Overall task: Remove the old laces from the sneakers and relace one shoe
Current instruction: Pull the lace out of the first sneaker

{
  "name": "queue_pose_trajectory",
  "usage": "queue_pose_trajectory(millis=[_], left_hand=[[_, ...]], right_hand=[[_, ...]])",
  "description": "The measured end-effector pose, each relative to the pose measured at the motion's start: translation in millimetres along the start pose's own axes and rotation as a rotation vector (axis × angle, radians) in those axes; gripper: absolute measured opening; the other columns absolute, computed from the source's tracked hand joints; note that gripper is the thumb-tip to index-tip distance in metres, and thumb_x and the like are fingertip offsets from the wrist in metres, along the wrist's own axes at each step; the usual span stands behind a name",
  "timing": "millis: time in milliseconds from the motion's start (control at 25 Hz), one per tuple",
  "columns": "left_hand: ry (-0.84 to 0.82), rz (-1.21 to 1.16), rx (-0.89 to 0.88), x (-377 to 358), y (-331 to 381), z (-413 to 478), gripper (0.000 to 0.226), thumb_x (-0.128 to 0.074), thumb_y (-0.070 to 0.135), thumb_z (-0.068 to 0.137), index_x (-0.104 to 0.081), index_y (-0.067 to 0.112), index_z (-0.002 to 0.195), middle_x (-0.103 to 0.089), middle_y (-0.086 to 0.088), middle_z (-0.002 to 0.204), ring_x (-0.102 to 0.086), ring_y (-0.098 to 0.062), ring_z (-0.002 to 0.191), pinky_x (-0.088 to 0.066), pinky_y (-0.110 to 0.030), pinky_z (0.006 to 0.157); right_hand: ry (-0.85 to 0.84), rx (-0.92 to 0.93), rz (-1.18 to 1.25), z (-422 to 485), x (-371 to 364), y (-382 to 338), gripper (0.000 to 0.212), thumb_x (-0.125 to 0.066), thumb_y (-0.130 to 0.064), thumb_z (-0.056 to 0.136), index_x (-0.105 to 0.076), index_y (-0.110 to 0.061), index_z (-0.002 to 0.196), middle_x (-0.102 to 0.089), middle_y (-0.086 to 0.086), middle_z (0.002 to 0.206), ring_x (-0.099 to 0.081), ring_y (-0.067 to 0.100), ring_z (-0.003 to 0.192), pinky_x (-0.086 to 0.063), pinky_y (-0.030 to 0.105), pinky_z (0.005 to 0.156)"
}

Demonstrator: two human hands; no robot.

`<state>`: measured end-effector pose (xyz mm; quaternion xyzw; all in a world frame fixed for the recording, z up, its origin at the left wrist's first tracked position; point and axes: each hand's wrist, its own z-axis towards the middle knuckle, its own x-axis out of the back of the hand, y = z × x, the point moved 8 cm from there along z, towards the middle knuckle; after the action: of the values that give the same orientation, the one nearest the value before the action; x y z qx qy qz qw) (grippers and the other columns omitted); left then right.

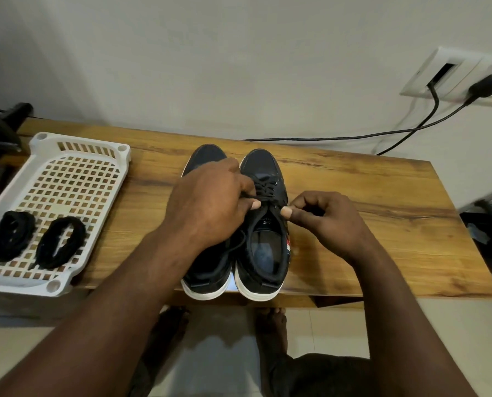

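Two dark sneakers with white soles stand side by side on the wooden table, toes pointing away from me. My left hand (210, 202) lies over the left sneaker (203, 270) and pinches the black lace (265, 187) of the right sneaker (263, 253) at its left eyelets. On the right side of the same shoe, my right hand (322, 216) pinches the lace near the upper eyelets. Most of the left sneaker's lacing is hidden under my left hand.
A white perforated plastic tray (76, 179) sits at the table's left end and holds two coiled black laces (10, 239) (61, 242). Black cables (353, 136) run from a wall socket (462, 73) along the table's (368, 202) far edge. My bare feet show below the front edge.
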<state>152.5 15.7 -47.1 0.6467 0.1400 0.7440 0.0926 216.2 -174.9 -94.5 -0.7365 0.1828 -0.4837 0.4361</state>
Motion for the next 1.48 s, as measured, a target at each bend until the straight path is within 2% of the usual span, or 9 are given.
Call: queue_pose_trajectory(millis=[200,320,440,600,760,920,1120,1280,1480], left_hand=[[0.247,-0.525,0.198,9.5,-28.7,3.1,0.016,-0.074,0.040,0.094,-0.073,0.027,0.085,-0.063,0.013,0.083,-0.057,-0.003,0.075,-0.040,-0.026,0.067],[0.339,-0.613,0.316,11.9,-37.0,-1.8,0.013,-0.073,0.033,0.095,-0.077,0.029,0.107,-0.074,0.015,0.091,-0.068,-0.006,0.088,-0.055,-0.034,0.083],[0.312,-0.315,0.229,11.5,-24.5,-2.6,0.047,-0.076,0.032,0.091,-0.062,0.040,0.136,-0.064,0.014,0.125,-0.050,-0.019,0.123,-0.041,-0.042,0.098],[0.296,-0.207,0.146,7.0,-11.6,-2.0,0.015,-0.078,0.040,0.086,-0.074,0.039,0.101,-0.059,0.018,0.122,-0.038,-0.019,0.125,-0.028,-0.041,0.095],[0.187,-0.164,0.054,-5.3,1.8,0.4,0.012,-0.077,0.050,0.086,-0.079,0.038,0.090,-0.062,0.024,0.115,-0.037,-0.019,0.126,-0.023,-0.041,0.097],[0.120,-0.095,0.036,-13.1,5.7,1.6,0.009,-0.078,0.046,0.087,-0.079,0.041,0.094,-0.066,0.025,0.113,-0.037,-0.018,0.126,-0.026,-0.044,0.098],[0.132,-0.030,-0.024,-10.4,12.1,0.8,0.007,-0.078,0.043,0.087,-0.075,0.038,0.091,-0.067,0.024,0.111,-0.039,-0.019,0.123,-0.029,-0.047,0.096],[0.111,-0.022,0.010,-11.5,10.2,0.1,0.008,-0.074,0.042,0.091,-0.073,0.035,0.094,-0.067,0.022,0.113,-0.038,-0.017,0.124,-0.026,-0.044,0.097],[0.048,-0.052,0.027,-17.6,6.9,0.5,0.006,-0.072,0.041,0.093,-0.069,0.037,0.094,-0.064,0.025,0.119,-0.032,-0.011,0.126,-0.018,-0.037,0.093]], right_hand=[[0.152,0.129,0.428,-0.6,20.3,-9.9,0.021,-0.072,-0.030,0.093,-0.068,-0.012,0.083,-0.066,0.007,0.094,-0.060,0.014,0.088,-0.050,0.024,0.076],[0.362,0.034,0.730,0.4,30.0,0.6,0.014,-0.070,-0.034,0.098,-0.069,-0.021,0.092,-0.072,-0.002,0.107,-0.066,0.014,0.103,-0.052,0.032,0.085],[0.527,-0.121,0.441,1.6,31.2,17.0,0.010,-0.074,-0.035,0.097,-0.072,-0.030,0.105,-0.071,-0.010,0.119,-0.065,0.010,0.113,-0.055,0.040,0.097],[0.585,-0.158,0.053,-2.5,33.2,17.3,0.027,-0.079,-0.041,0.091,-0.069,-0.032,0.115,-0.057,-0.009,0.136,-0.054,0.014,0.129,-0.048,0.035,0.098],[0.586,-0.122,-0.182,-4.5,30.1,4.9,0.033,-0.079,-0.042,0.091,-0.070,-0.027,0.119,-0.049,0.000,0.147,-0.046,0.019,0.139,-0.042,0.029,0.098],[0.381,0.082,-0.087,3.8,7.0,-9.3,0.012,-0.079,-0.035,0.089,-0.075,-0.032,0.100,-0.063,-0.013,0.111,-0.059,0.011,0.109,-0.056,0.043,0.089],[0.399,0.168,-0.175,4.4,-1.4,-20.1,0.017,-0.084,-0.035,0.084,-0.078,-0.034,0.100,-0.053,-0.009,0.107,-0.052,0.016,0.110,-0.047,0.031,0.085],[0.193,0.242,-0.036,3.5,-15.6,-25.7,0.012,-0.082,-0.030,0.089,-0.081,-0.027,0.101,-0.064,-0.012,0.101,-0.061,0.008,0.097,-0.045,0.018,0.075],[0.183,0.217,0.000,2.3,-12.6,-29.8,0.006,-0.086,-0.025,0.085,-0.080,-0.024,0.088,-0.069,-0.010,0.091,-0.065,0.010,0.084,-0.048,0.015,0.067]])
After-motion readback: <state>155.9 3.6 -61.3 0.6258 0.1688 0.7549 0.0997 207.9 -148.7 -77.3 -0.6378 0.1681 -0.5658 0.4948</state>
